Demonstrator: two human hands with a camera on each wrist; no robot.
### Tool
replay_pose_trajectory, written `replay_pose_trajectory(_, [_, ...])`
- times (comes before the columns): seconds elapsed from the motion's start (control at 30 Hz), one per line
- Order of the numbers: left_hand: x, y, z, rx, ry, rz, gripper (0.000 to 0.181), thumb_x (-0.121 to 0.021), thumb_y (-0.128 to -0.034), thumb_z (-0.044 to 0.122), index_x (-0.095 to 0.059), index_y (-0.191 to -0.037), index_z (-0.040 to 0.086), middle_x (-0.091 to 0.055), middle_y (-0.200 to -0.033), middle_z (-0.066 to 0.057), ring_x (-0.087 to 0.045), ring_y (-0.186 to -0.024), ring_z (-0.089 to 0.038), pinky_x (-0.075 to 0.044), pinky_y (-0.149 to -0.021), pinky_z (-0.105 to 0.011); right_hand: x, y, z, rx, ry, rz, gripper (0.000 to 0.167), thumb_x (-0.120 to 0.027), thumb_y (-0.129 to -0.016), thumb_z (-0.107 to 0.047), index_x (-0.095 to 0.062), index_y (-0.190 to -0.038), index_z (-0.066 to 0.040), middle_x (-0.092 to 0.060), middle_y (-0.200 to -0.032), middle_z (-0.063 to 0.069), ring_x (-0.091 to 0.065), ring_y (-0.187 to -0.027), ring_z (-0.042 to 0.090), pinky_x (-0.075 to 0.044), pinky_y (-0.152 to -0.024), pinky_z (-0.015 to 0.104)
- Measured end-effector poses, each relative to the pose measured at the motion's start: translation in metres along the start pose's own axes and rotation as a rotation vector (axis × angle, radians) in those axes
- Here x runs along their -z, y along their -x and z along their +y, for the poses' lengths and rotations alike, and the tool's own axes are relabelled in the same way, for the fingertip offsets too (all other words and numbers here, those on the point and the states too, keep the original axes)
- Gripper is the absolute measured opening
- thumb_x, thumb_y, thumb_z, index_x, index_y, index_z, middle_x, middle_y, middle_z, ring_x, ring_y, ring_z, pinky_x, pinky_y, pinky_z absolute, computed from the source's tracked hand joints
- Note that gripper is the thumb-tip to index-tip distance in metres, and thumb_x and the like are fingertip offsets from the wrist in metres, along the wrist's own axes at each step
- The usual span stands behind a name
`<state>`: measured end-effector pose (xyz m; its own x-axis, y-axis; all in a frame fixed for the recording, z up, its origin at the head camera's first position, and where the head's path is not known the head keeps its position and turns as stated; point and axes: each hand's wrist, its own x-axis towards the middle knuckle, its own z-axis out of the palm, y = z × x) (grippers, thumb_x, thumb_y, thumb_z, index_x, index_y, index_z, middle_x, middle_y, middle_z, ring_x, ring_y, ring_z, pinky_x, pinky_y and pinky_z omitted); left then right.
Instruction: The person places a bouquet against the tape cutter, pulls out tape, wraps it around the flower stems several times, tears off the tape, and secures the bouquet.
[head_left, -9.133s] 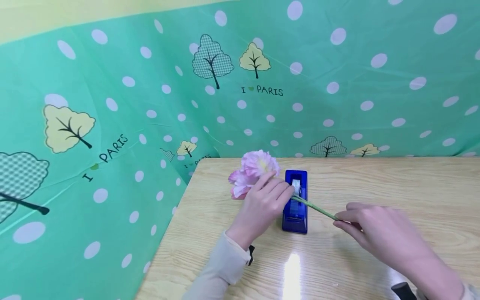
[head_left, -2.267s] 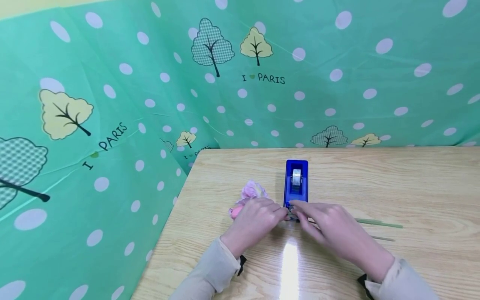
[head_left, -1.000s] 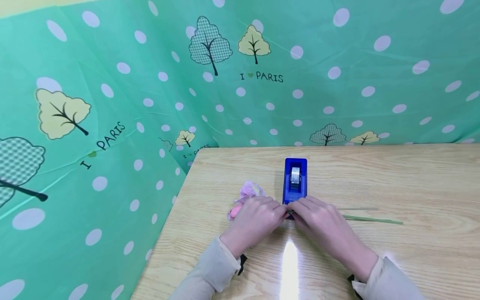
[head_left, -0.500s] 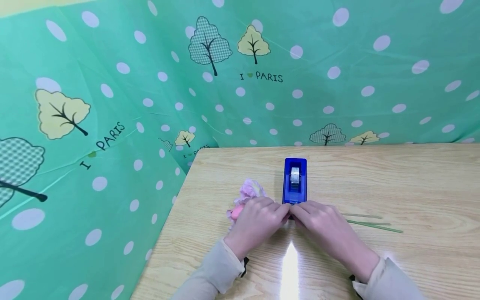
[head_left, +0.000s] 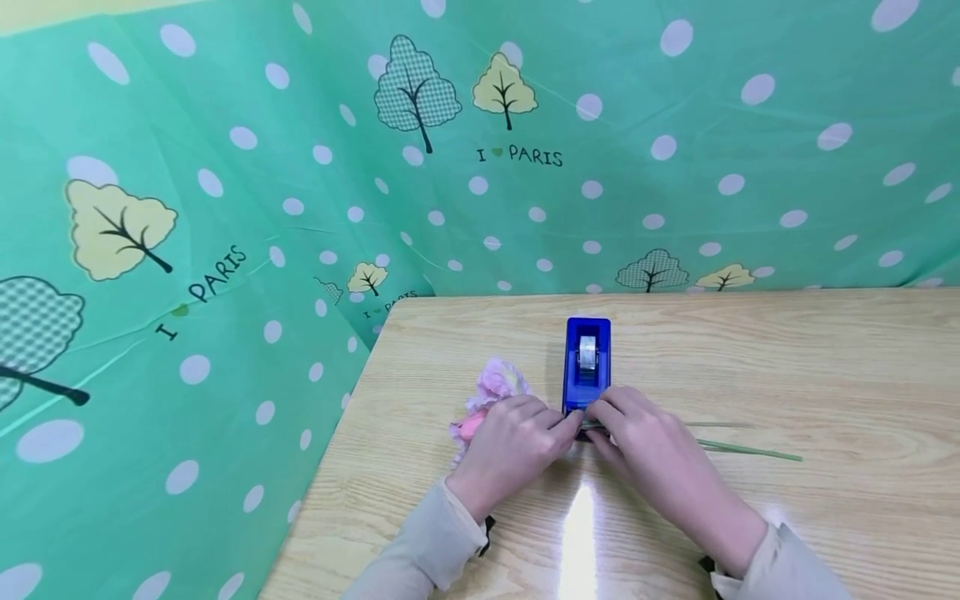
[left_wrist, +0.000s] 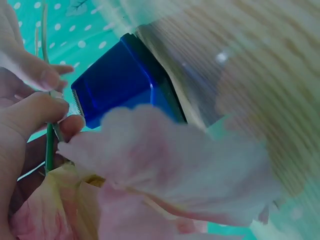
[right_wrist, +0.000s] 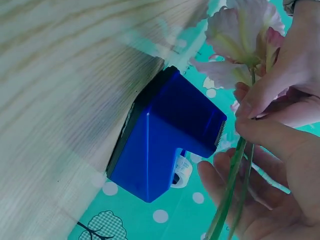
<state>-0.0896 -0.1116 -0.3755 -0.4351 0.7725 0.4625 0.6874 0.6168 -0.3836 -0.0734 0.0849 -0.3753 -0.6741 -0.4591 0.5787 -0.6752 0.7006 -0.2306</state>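
Pink artificial flowers (head_left: 498,385) lie to the left, their heads partly behind my left hand (head_left: 513,442). That hand pinches the thin green stems (right_wrist: 227,192) just below the blossoms. My right hand (head_left: 660,462) meets it, thumb at the stems and fingers loosely curled behind them. The stems run between its thumb and fingers and stick out to the right. Both hands work close to the front, toothed end of a blue tape dispenser (head_left: 587,392), with a tape roll (head_left: 588,352) in it. Whether a strip of tape sits on the stems, I cannot tell.
A light wooden table (head_left: 750,358) carries everything. Behind it and on the left hangs a green dotted cloth (head_left: 652,192) printed with trees. A bright light reflection lies on the tabletop in front of the dispenser.
Earlier, the right hand held the stem end far right across the dispenser; it has come in beside the left. Since half a second ago its thumb and forefinger have parted slightly.
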Motion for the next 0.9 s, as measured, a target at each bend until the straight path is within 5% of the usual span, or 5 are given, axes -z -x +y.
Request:
replay_pose_trajectory(0.27, [0.0010,-0.0001,0.0006,-0.016,-0.037,0.021,0.012,-0.067,-0.0936,0.025,-0.075,-0.102,0.022,-0.075,-0.085,0.011,-0.069,-0.074,-0.005,-0.057,-0.078,-0.022,0.0025,0.0005,-0.0022,-0.185,-0.029,-0.137,0.020,-0.078,-0.084,-0.014,-0.060,-0.076,-0.013,-0.050,-0.061,-0.010,-0.038,-0.050,0.001,-0.037,-0.046,0.018])
replay_pose_trajectory(0.5, [-0.0005,0.0001,0.0004,-0.028,-0.069,0.023,0.015,-0.068,-0.0930,0.030,-0.076,-0.103,0.022,-0.075,-0.086,0.011,-0.070,-0.076,-0.004,-0.057,-0.079,-0.022,0.0047,-0.0016,0.0000,-0.319,-0.143,-0.261,0.012,-0.073,-0.090,-0.021,-0.072,-0.089,-0.009,-0.059,-0.065,-0.009,-0.045,-0.054,0.001,-0.041,-0.050,0.020])
replay_pose_trajectory(0.7, [0.0005,-0.0004,0.0001,-0.022,-0.053,0.019,0.015,-0.068,-0.0935,0.029,-0.076,-0.104,0.022,-0.075,-0.087,0.011,-0.070,-0.076,-0.004,-0.057,-0.080,-0.021,0.0061,-0.0024,0.0022,-0.389,-0.234,-0.280,0.015,-0.074,-0.090,-0.023,-0.073,-0.096,-0.009,-0.068,-0.075,-0.005,-0.051,-0.059,0.001,-0.045,-0.054,0.020])
replay_pose_trajectory(0.9, [0.0001,-0.0001,-0.0010,-0.019,-0.042,0.039,0.015,-0.068,-0.0931,0.029,-0.075,-0.104,0.021,-0.076,-0.087,0.011,-0.070,-0.075,-0.004,-0.057,-0.078,-0.021,0.0072,-0.0035,0.0054,-0.443,-0.325,-0.252,0.016,-0.074,-0.090,-0.025,-0.077,-0.098,-0.012,-0.076,-0.092,-0.001,-0.068,-0.078,0.010,-0.057,-0.069,0.032])
